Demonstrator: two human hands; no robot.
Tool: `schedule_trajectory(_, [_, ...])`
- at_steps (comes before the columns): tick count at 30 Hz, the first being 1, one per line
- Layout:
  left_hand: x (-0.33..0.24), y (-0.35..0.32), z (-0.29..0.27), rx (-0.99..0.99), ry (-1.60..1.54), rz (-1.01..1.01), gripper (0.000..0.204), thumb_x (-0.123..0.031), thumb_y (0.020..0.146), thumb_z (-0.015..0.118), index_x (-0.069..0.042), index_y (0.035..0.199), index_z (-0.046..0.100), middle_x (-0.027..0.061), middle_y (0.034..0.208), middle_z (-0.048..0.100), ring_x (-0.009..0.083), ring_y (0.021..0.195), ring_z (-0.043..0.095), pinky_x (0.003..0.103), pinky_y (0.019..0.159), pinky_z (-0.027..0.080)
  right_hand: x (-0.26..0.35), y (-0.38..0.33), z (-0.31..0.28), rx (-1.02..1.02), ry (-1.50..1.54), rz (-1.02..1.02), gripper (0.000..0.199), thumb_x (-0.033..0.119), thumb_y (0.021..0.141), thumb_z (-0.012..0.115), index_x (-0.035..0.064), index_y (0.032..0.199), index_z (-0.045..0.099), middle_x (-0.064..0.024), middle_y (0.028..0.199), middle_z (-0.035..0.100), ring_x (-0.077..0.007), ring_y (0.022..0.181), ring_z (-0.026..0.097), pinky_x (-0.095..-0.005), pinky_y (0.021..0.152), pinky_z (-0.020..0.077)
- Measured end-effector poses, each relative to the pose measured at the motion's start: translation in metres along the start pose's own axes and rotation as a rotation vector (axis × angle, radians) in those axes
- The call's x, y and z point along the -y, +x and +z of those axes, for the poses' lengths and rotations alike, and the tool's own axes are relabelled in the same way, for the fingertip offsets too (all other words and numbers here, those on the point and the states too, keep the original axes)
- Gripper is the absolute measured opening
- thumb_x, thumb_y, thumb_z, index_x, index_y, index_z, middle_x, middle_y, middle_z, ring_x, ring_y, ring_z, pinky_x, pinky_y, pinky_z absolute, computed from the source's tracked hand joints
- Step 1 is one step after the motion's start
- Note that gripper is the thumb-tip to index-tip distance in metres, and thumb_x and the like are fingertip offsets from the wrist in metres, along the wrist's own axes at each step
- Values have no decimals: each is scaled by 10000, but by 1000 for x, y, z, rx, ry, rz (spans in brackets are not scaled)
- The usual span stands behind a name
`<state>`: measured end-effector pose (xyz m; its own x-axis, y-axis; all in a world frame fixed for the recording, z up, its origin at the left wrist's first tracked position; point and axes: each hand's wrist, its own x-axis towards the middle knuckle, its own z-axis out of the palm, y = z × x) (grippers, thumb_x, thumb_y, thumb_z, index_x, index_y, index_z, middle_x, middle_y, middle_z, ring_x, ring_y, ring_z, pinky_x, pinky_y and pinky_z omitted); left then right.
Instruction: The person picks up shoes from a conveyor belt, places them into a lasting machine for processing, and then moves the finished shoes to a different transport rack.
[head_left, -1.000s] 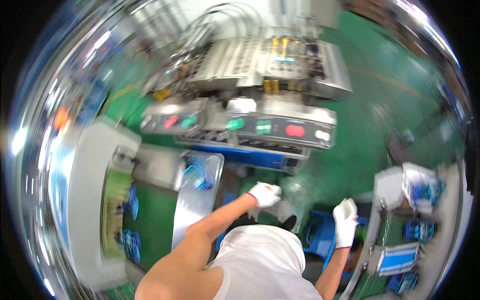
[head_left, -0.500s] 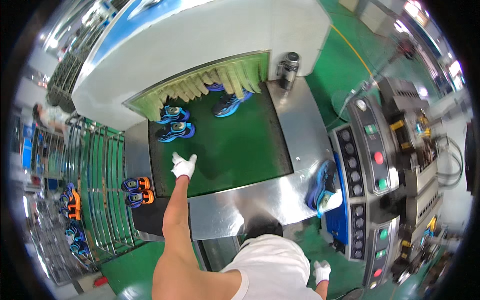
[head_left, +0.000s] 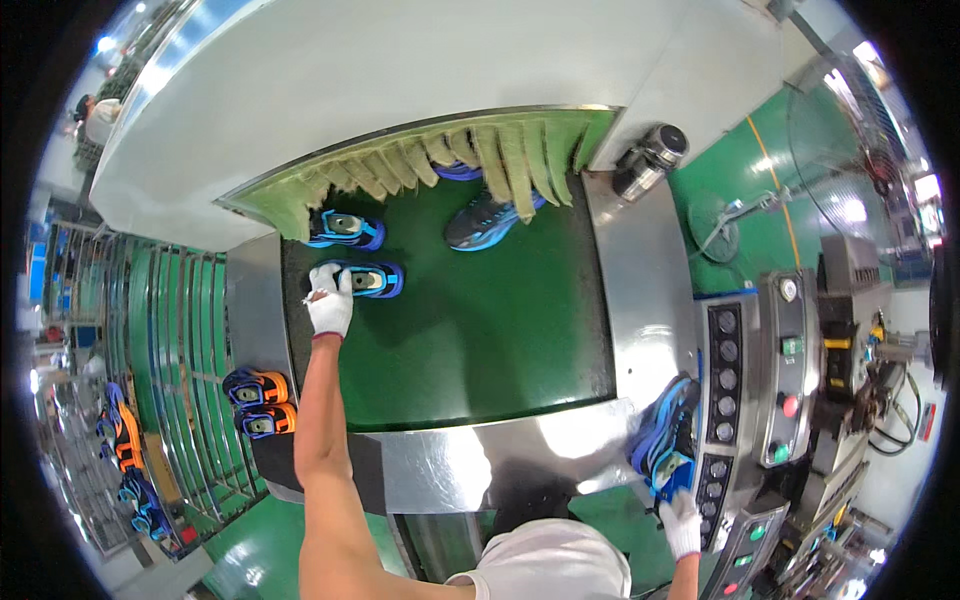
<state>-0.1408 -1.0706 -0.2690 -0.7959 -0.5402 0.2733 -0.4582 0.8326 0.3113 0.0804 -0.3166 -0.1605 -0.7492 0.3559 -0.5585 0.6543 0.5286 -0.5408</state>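
My left hand [head_left: 330, 303], in a white glove, reaches over the green conveyor belt [head_left: 480, 350] and closes on the toe end of a black-and-blue sneaker [head_left: 378, 281], hiding that end. A second, similar sneaker [head_left: 345, 230] lies just beyond it. Farther right on the belt, another black-and-blue sneaker [head_left: 490, 220] lies partly under the fabric strip curtain [head_left: 450, 150], with a purple-blue shoe [head_left: 458, 171] behind the strips. My gloved right hand [head_left: 682, 522], its fingers stretched out, is close to the heel of black, blue and purple sneakers [head_left: 668, 430] at the table's right corner; contact is unclear.
Orange-and-black sneakers [head_left: 260, 402] sit at the left edge of the metal table [head_left: 520, 450]. A thermos [head_left: 650, 160] stands on the right-hand ledge. Control panels with buttons [head_left: 785, 370] rise at the right, a fan [head_left: 845, 150] behind. Metal racks [head_left: 180, 350] with shoes line the left.
My left hand has moved forward and taken hold of the nearest sneaker on the left of the belt. My right hand has risen toward the sneakers at the right corner. The view has shifted.
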Motion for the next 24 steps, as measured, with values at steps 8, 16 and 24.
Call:
schedule_trajectory(8, [-185,-167,-51,414,-434,383,182,-76,829,731,-23,970,629,172,1051,657,335,942,665,442,845,541,228,-24,76,339,-252,-695,753,359,873,711,-42,1445,431,-291,1350,571,-397,1243,590,-440,1030,474])
schedule_trajectory(16, [-452,-299,-149,1163,-977,814,177,-33,879,709,-19,1043,642,114,992,659,207,828,673,334,732,566,105,-49,-18,-76,-130,-613,395,118,805,656,19,1167,531,-218,1024,663,-412,956,675,-462,835,542])
schedule_trajectory(24, [-693,-445,-288,1024,-1154,1653,570,-125,872,767,-21,1379,529,186,1211,649,278,1089,676,389,955,542,-47,-180,-158,-411,941,-137,630,305,815,856,27,1330,622,-80,1208,709,-151,1056,637,-343,949,520])
